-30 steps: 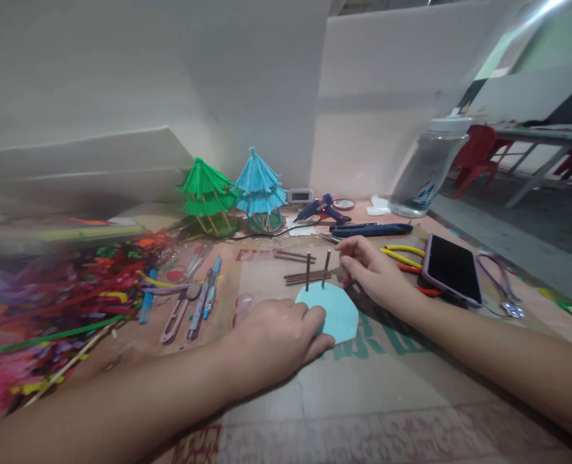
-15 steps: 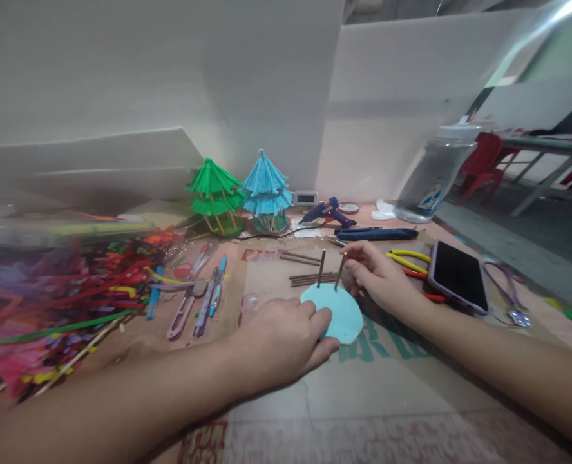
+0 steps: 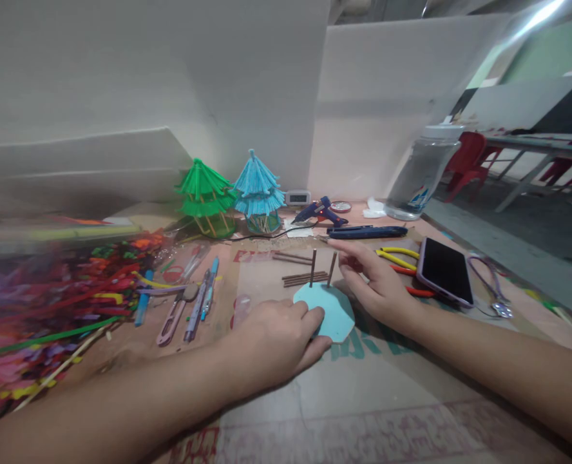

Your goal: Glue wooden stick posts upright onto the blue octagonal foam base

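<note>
A light blue many-sided plate (image 3: 337, 316) lies near the middle of the table. Two brown sticks stand on its far edge, the left one (image 3: 313, 267) upright and the right one (image 3: 332, 269) leaning slightly. My left hand (image 3: 286, 332) grips the plate at its left side, thumb at the near edge. Just right of the right stick, my right hand (image 3: 370, 280) has its fingers apart and holds nothing. Behind the plate lie several loose brown sticks (image 3: 295, 281).
Behind stand a green model (image 3: 206, 200) and a blue model (image 3: 259, 193), with a glue gun (image 3: 317, 211) beside them. Colourful strips (image 3: 97, 303), a cutter (image 3: 171, 319) and pens lie left. Pliers, a phone (image 3: 445, 270) and a bottle (image 3: 424, 171) are at right.
My right hand has let go of the right stick and its fingers have spread apart. The stick stays standing on the plate. The view has shifted slightly, moving the scene left.
</note>
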A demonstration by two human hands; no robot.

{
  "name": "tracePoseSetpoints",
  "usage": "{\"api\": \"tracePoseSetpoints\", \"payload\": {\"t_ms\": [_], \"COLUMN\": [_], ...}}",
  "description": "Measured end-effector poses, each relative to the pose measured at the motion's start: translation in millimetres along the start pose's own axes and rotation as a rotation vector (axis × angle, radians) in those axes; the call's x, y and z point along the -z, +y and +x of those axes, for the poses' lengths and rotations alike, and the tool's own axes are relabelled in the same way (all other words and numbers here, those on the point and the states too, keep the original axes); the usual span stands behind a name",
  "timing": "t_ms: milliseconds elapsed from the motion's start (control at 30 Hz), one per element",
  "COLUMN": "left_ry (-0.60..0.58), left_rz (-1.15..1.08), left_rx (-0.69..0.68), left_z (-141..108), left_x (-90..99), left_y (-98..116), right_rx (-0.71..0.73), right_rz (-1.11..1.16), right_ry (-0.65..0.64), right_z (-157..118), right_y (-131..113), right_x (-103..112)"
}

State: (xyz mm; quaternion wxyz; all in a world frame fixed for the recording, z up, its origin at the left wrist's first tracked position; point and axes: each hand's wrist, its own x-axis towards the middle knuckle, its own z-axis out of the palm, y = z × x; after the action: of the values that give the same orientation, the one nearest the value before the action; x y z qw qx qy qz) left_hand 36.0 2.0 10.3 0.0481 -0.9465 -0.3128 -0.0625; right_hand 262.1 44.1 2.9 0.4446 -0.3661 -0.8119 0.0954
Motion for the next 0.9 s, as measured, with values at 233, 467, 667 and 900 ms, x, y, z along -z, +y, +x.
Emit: {"api": "tracePoseSetpoints", "payload": {"t_ms": [233, 467, 667, 900], "left_ry": [-0.008, 0.001, -0.005, -0.003], "left_rz": [-0.002, -0.002, 0.003, -0.025], "left_rx": [0.000, 0.004, 0.012, 0.005], "left_z": [-0.1, 0.6, 0.0, -0.4], "left_x": [0.2, 0.9, 1.4, 0.4], "left_y": [-0.9, -0.5, -0.1, -1.3], "right_rx": [-0.114, -0.234, -0.258, -0.255], "right_rz": [0.062, 0.074, 0.070, 0.064], "right_ry": [0.014, -0.054, -0.089, -0.112], "right_z": [1.3, 4.0, 7.6, 8.2], "right_y": [-3.2, -0.6, -3.0, -3.2], "right_x": [-0.8, -2.5, -1.6, -1.9]}}
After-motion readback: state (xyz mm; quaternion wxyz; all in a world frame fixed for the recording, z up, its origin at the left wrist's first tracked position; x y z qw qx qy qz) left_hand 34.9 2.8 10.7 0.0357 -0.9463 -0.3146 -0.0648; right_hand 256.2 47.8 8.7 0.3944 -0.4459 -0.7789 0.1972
